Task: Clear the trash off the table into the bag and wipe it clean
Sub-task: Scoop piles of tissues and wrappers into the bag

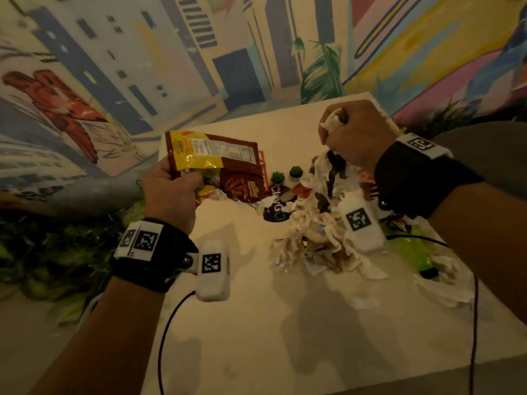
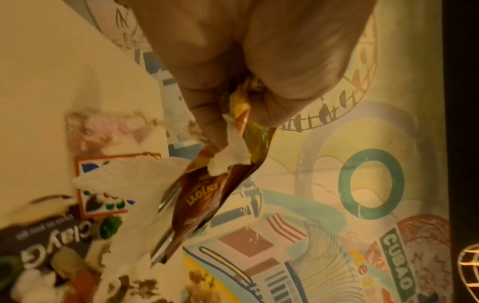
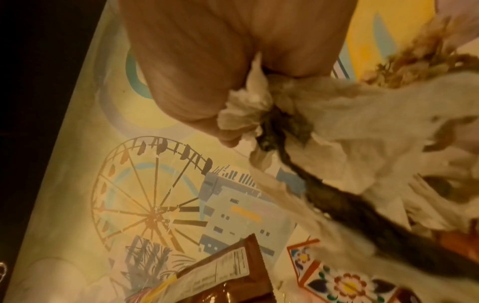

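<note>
My left hand (image 1: 171,189) grips a bunch of brown and yellow snack wrappers (image 1: 216,155) raised over the table's far left corner; the left wrist view shows the wrappers (image 2: 207,194) and a white scrap pinched in my fingers (image 2: 207,114). My right hand (image 1: 353,132) is a fist around the top of a wad of stained white tissues (image 1: 332,121), which trails down to a tissue heap (image 1: 313,238) on the white table (image 1: 256,323). In the right wrist view the tissues (image 3: 350,127) hang from the right hand (image 3: 207,92).
Two tiny potted plants (image 1: 285,176), a dark printed packet (image 1: 275,209) and an orange patterned card (image 2: 103,184) lie behind the heap. A bright green bottle (image 1: 413,249) and more white paper (image 1: 445,289) sit at the right edge. A painted wall (image 1: 142,67) runs behind.
</note>
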Demonstrator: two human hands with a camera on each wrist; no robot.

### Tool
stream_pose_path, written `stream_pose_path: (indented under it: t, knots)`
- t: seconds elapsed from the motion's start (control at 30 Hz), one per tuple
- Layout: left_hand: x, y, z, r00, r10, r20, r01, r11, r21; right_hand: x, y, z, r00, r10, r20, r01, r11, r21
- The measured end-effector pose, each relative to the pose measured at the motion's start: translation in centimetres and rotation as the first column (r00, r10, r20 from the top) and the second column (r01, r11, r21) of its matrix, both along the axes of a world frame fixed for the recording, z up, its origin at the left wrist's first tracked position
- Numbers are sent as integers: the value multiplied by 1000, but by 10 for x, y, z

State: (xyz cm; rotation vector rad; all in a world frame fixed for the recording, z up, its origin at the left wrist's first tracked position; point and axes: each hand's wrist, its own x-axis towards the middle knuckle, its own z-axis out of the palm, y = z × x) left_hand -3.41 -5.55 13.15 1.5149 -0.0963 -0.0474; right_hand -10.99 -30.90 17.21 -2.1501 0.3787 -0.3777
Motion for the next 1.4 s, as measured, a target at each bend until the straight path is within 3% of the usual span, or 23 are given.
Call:
stream_pose_path:
  t: [0.17, 0.47, 0.73, 0.93, 1.1, 1.23, 1.4]
  knots:
    - [6, 60, -15, 991, 132, -27, -130, 989, 70, 21, 43, -13, 998, 69, 8, -70, 997, 30]
    - [43, 203, -51, 933, 342, -115, -342, 940, 18, 87, 169, -42, 989, 150, 14, -150, 982, 110]
    - [106, 356, -103, 899, 380, -218, -357, 924, 140, 152, 335, -79, 972, 221, -83, -197, 952, 235]
    - [142, 439, -160, 866, 367, -339, -276, 917, 289, 188, 440, -137, 940, 257, -223, -185, 937, 297]
    - [147, 479, -219, 756, 347, -555, -245, 936, 253, 202, 498, -199, 907, 211, -364, -69, 928, 366]
    - [136, 497, -273, 638, 366, -677, -308, 928, 211, 211, 528, -257, 887, 89, -453, 120, 904, 411]
    - [129, 507, -346, 487, 354, -799, -350, 917, 193, 218, 553, -348, 827, 16, -563, 252, 884, 395]
